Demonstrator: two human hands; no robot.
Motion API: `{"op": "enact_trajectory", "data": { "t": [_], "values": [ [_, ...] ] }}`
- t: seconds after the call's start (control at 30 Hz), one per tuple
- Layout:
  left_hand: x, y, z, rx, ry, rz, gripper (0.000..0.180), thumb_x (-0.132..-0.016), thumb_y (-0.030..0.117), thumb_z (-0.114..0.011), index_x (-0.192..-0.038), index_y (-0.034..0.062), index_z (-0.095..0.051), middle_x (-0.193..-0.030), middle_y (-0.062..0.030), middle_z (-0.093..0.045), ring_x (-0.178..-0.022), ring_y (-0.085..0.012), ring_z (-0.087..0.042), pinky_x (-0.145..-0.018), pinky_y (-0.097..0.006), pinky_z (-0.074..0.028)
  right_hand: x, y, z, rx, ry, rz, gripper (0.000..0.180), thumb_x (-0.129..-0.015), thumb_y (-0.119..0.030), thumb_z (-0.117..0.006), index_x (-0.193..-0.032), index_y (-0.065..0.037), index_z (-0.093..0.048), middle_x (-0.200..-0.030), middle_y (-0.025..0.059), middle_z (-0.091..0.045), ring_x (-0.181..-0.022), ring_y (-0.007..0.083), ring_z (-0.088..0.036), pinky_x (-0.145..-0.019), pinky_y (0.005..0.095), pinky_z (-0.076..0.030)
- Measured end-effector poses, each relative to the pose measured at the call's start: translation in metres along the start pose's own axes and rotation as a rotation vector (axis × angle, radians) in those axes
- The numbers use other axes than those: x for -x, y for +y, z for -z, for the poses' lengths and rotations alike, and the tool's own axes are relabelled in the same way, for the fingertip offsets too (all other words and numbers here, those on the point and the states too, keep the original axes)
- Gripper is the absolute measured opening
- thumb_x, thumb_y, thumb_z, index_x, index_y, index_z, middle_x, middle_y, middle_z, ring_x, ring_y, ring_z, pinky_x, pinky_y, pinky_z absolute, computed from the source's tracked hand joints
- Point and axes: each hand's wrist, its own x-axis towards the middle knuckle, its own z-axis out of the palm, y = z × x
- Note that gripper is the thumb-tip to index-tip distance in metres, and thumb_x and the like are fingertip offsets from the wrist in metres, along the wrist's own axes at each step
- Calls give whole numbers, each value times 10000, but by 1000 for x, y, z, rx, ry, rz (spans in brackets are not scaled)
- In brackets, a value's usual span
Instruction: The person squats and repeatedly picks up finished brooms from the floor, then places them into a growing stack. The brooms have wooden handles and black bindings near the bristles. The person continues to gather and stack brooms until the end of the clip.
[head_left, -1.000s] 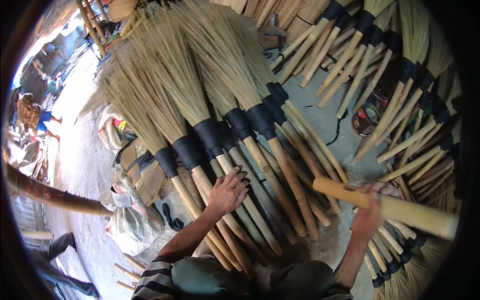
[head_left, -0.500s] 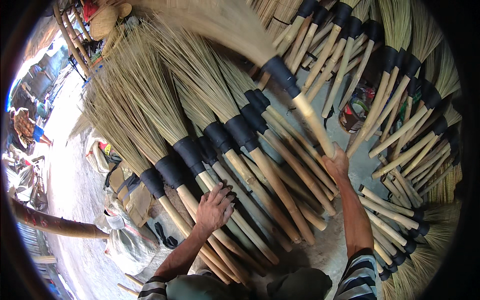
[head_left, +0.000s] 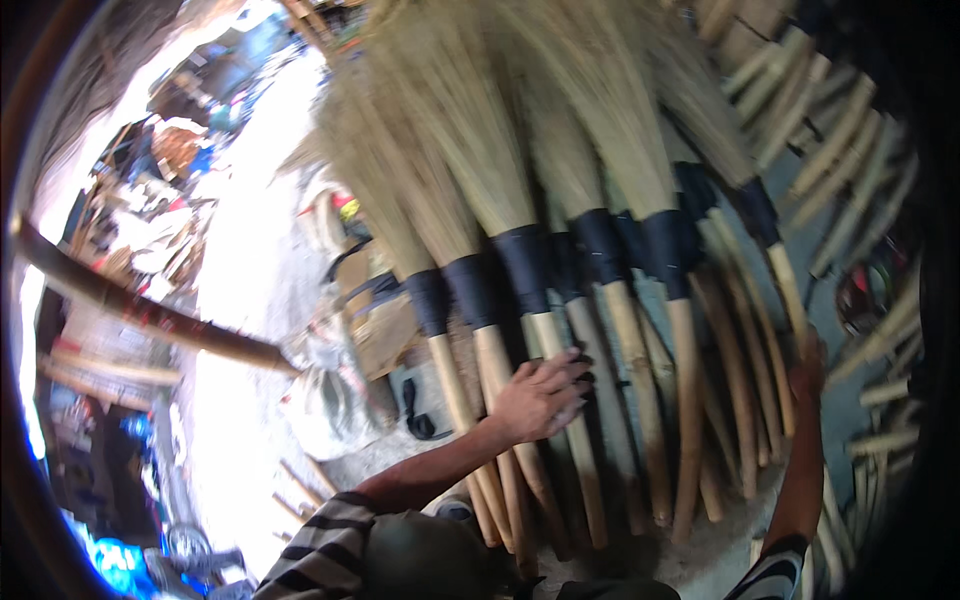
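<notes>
In front of me lies a row of straw brooms (head_left: 500,190) with wooden handles and black-wrapped necks, bristles pointing away. My left hand (head_left: 545,395) rests across the handles near the middle of the row. Its fingers are stretched out over a pale handle (head_left: 582,450), not wrapped round it. On the right, my right hand (head_left: 808,365) is closed round the handle of another broom (head_left: 786,285), whose bristles lean to the upper left beside the row. Motion blurs the bristles and my right fingers.
More broom handles (head_left: 835,150) are piled at the far right. A round container (head_left: 868,292) stands near them. Left of the row are a white sack (head_left: 330,410), brown cardboard (head_left: 385,335) and a black strap (head_left: 420,415). A thick pole (head_left: 160,310) juts in from the left.
My view has turned, so the row shows further right. The broom in my right hand has swung down beside the row's right end. My left hand stays on the handles.
</notes>
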Motion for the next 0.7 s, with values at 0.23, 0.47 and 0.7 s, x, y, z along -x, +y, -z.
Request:
{"op": "enact_trajectory", "data": {
  "t": [0.23, 0.47, 0.7],
  "values": [
    [7, -4, -10, 36, 14, 6, 380, -981, 316, -749, -1333, 178, -712, -1600, -47, -569, -1606, -284, -405, -1008, -498, -523, -3, -45, -25, -433, 54, -54, 594, -1037, -95, -602, -1619, -36, -501, -1587, 240, -567, -1483, 423, -519, -1234, 512, -419],
    [13, -10, -20, 89, 25, 39, 361, -901, 167, -710, -1253, 111, -768, -1537, -197, -613, -1327, -425, -589, -1096, -563, -473, 86, -113, 49, -410, 4, -71, 552, -1072, -170, -601, -1598, -25, -513, -1616, 249, -543, -1525, 411, -489, -1255, 495, -415],
    [-9, 19, 4, -22, 47, -62, 321, -1068, 206, -560, -1282, 70, -756, -1475, -138, -657, -1515, -464, -475, -1249, -572, -366, 284, -191, 151, -1036, 156, -483, 545, -1114, -341, -613, -1575, -57, -551, -1588, 218, -585, -1411, 375, -609, -1164, 501, -509]
  ]
}}
